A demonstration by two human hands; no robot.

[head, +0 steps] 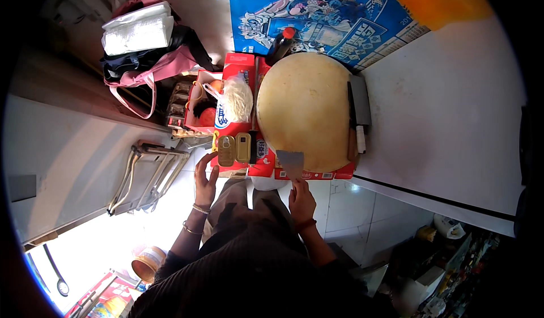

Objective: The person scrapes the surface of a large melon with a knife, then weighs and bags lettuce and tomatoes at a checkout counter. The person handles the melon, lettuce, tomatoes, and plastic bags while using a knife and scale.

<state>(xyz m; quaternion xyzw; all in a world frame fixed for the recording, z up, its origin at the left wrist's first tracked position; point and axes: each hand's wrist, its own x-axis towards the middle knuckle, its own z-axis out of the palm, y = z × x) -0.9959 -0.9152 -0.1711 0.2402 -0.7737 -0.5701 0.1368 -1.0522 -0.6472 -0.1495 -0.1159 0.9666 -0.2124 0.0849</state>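
My right hand [302,201] grips a metal scraper [291,163], its broad blade reaching the near left edge of a round wooden chopping board [304,109]. My left hand [206,186] has its fingers apart and nothing in it. Its fingertips are beside a gold pull-tab tin [226,151], and whether they touch it I cannot tell. A second gold tin [242,147] lies just right of the first. Beside that is the black handle [253,147] of a long thin rod, perhaps a sharpening steel. At the board's right edge lies a cleaver [362,103].
Red cartons [265,170] lie under the board and tins. A clear bag of pale strands [237,99] and a dark red-capped bottle [280,46] stand behind. Farther left are a red box of fruit [199,105], a pink bag [170,65] and a folded metal-framed stool [148,175].
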